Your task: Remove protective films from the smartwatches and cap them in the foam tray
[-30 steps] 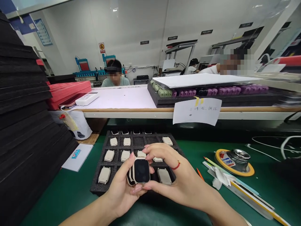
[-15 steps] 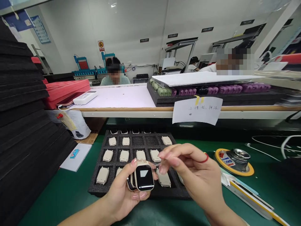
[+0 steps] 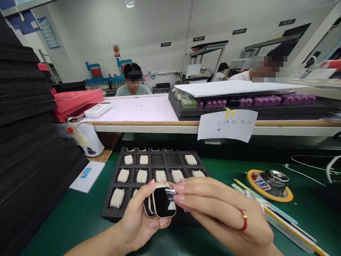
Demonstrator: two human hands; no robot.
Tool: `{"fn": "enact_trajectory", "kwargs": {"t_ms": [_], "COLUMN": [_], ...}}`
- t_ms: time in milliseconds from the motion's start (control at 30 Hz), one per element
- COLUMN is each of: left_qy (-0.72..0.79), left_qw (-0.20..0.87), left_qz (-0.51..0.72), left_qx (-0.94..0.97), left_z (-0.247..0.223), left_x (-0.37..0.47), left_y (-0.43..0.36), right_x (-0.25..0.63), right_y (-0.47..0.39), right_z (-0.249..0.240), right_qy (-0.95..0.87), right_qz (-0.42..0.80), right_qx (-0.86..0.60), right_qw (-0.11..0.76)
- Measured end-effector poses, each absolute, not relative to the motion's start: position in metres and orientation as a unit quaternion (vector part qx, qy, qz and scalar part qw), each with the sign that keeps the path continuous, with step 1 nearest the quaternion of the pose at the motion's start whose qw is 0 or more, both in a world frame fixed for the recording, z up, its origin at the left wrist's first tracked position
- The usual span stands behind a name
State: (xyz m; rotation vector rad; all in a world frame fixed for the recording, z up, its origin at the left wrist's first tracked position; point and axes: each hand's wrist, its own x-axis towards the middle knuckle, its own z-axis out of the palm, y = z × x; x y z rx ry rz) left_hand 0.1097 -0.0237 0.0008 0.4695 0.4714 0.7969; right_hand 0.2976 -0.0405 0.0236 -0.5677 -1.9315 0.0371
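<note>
My left hand (image 3: 141, 209) is closed round a small stack of smartwatch bodies without straps, held upright above the tray. The front smartwatch (image 3: 162, 204) has a black glossy screen facing me, with a pale reflection at its lower right. At that screen's right edge, the fingers of my right hand (image 3: 221, 206) are pressed together on a thin clear film (image 3: 171, 192), of which only a shiny edge shows. A red ring is on one of those fingers. Behind my hands, a black foam tray (image 3: 113, 185) holds several cream watch bodies (image 3: 117, 197) in its compartments.
Black foam sheets (image 3: 23, 135) are piled high at left. A shelf (image 3: 149, 128) spans the back, carrying a covered tray of green and purple pieces (image 3: 213, 103). To the right lie a yellow-rimmed metal container (image 3: 269, 185), pens and cables. A co-worker (image 3: 133, 83) sits opposite.
My right hand has turned palm-down, and its fingers have come left onto the front watch's edge. The left hand keeps its hold on the stack. The view has shifted slightly.
</note>
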Motion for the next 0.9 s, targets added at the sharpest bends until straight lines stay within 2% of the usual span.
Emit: {"fn": "enact_trajectory", "kwargs": {"t_ms": [233, 433, 667, 900], "left_qy": [0.259, 0.293, 0.301, 0.326], "left_qw": [0.87, 0.839, 0.793, 0.821], "left_qz": [0.376, 0.403, 0.418, 0.408], "left_qx": [0.188, 0.218, 0.324, 0.232], "left_z": [0.002, 0.0, -0.004, 0.0], "left_x": [0.108, 0.11, 0.113, 0.111], "left_y": [-0.025, -0.026, -0.026, -0.026], "right_x": [0.284, 0.278, 0.275, 0.282], "right_y": [-0.044, -0.043, -0.042, -0.033], "right_z": [0.02, 0.021, 0.012, 0.014], "right_qy": [-0.846, -0.837, -0.828, -0.8], "right_qz": [0.015, -0.04, 0.145, 0.212], "right_qx": [-0.192, -0.281, -0.349, -0.322], "right_qw": [0.497, 0.468, 0.415, 0.459]}}
